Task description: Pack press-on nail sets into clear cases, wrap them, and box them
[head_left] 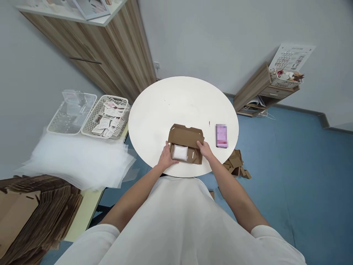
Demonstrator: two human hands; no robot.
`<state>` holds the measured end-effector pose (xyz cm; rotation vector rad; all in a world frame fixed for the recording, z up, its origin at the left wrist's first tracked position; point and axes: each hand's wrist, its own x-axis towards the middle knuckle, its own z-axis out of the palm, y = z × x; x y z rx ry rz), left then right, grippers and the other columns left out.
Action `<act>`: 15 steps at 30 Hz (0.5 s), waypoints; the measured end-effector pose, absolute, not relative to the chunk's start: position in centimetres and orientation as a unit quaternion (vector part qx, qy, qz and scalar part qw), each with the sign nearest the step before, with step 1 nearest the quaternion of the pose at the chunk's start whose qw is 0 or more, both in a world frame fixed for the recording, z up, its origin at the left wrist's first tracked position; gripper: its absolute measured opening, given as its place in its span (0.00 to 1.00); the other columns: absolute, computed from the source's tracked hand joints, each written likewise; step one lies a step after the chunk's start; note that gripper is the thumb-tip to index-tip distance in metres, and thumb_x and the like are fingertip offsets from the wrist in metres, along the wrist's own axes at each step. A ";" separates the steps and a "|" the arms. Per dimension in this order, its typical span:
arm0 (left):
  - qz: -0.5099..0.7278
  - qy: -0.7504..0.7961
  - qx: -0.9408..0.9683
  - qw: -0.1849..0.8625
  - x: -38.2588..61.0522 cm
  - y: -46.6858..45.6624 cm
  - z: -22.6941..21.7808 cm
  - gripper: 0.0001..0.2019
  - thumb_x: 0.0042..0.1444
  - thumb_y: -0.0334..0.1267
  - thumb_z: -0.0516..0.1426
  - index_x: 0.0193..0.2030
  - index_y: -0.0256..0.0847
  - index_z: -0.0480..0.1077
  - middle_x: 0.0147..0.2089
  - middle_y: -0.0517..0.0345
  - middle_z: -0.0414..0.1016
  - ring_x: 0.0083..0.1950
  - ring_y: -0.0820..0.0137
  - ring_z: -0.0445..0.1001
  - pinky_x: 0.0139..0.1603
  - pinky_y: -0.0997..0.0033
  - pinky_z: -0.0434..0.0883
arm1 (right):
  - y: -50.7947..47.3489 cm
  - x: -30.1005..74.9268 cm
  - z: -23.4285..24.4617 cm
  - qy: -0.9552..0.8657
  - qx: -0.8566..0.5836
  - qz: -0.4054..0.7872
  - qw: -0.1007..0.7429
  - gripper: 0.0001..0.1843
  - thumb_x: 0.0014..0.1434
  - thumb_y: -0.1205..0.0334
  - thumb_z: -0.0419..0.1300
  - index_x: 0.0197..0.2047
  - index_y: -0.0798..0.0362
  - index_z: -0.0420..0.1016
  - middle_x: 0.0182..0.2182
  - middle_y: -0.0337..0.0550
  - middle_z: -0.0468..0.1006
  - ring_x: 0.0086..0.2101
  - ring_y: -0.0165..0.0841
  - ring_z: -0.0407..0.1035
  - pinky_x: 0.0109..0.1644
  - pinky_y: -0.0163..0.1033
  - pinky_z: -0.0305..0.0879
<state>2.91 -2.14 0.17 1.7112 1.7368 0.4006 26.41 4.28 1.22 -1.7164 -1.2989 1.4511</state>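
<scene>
A brown cardboard box [185,135], partly folded with its lid flap up, sits near the front edge of the round white table [176,106]. Inside it lies a white padded packet [180,152]. My left hand [166,157] grips the box's left side, fingers curled round the wall. On the right side flap rests my right hand [205,148], thumb and fingers pinching the cardboard. A pink phone [221,135] lies flat on the table just right of the box.
A side table at left carries two white baskets [88,114], a pile of translucent bags [77,156] and a stack of flat cardboard blanks [33,213]. Cardboard scraps [235,163] lie on the blue floor. A wooden cabinet [110,48] and a low shelf [261,92] stand along the wall.
</scene>
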 end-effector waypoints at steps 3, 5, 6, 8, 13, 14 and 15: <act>0.156 0.680 0.650 0.300 3.1 -2.4 0.4 0.67 0.31 0.48 0.66 0.60 0.37 0.13 0.62 0.35 0.44 0.60 0.50 0.53 0.49 0.57 0.64 | 4.8 26.6 0.9 -0.477 -0.659 0.528 0.242 0.19 0.52 0.49 0.54 0.41 0.54 0.71 0.41 0.45 0.75 0.40 0.38 0.68 0.43 0.41 0.64; 0.130 0.670 0.676 0.278 3.3 -2.2 0.8 0.66 0.30 0.48 0.66 0.61 0.39 0.16 0.63 0.35 0.41 0.59 0.50 0.56 0.46 0.59 0.66 | 5.0 26.7 0.9 -0.476 -0.662 0.530 0.234 0.18 0.51 0.50 0.55 0.40 0.54 0.71 0.41 0.46 0.75 0.40 0.38 0.69 0.42 0.42 0.64; 0.108 0.662 0.693 0.267 3.4 -2.1 1.0 0.65 0.30 0.48 0.66 0.62 0.40 0.19 0.64 0.36 0.40 0.57 0.50 0.58 0.45 0.60 0.66 | 5.1 26.8 0.9 -0.475 -0.659 0.535 0.232 0.18 0.51 0.51 0.55 0.40 0.54 0.71 0.41 0.46 0.75 0.40 0.38 0.69 0.42 0.41 0.64; 0.057 0.648 0.719 0.244 3.6 -1.6 1.6 0.62 0.28 0.48 0.66 0.64 0.43 0.28 0.64 0.37 0.38 0.55 0.48 0.61 0.44 0.59 0.65 | 5.2 26.9 1.0 -0.471 -0.648 0.553 0.229 0.17 0.50 0.52 0.56 0.40 0.54 0.72 0.41 0.46 0.75 0.39 0.38 0.69 0.42 0.42 0.65; -0.004 0.635 0.750 0.183 4.3 -0.7 2.6 0.59 0.23 0.48 0.67 0.63 0.48 0.41 0.64 0.39 0.41 0.59 0.41 0.52 0.52 0.47 0.55 | 5.2 26.9 1.0 -0.465 -0.636 0.573 0.227 0.17 0.49 0.54 0.58 0.41 0.55 0.73 0.41 0.46 0.76 0.39 0.39 0.69 0.42 0.43 0.66; -0.003 0.631 0.757 0.171 4.3 -0.8 2.6 0.59 0.24 0.47 0.67 0.64 0.47 0.41 0.64 0.39 0.43 0.60 0.41 0.49 0.54 0.45 0.51 | 5.2 26.9 1.0 -0.464 -0.639 0.569 0.230 0.18 0.49 0.53 0.58 0.41 0.55 0.72 0.41 0.46 0.76 0.40 0.39 0.69 0.42 0.43 0.66; -0.001 0.625 0.764 0.162 4.4 -0.8 2.6 0.58 0.24 0.47 0.67 0.64 0.47 0.42 0.64 0.40 0.43 0.61 0.42 0.47 0.56 0.44 0.48 | 5.2 26.9 1.0 -0.465 -0.640 0.566 0.232 0.18 0.49 0.53 0.58 0.41 0.55 0.72 0.41 0.46 0.76 0.39 0.39 0.69 0.42 0.43 0.66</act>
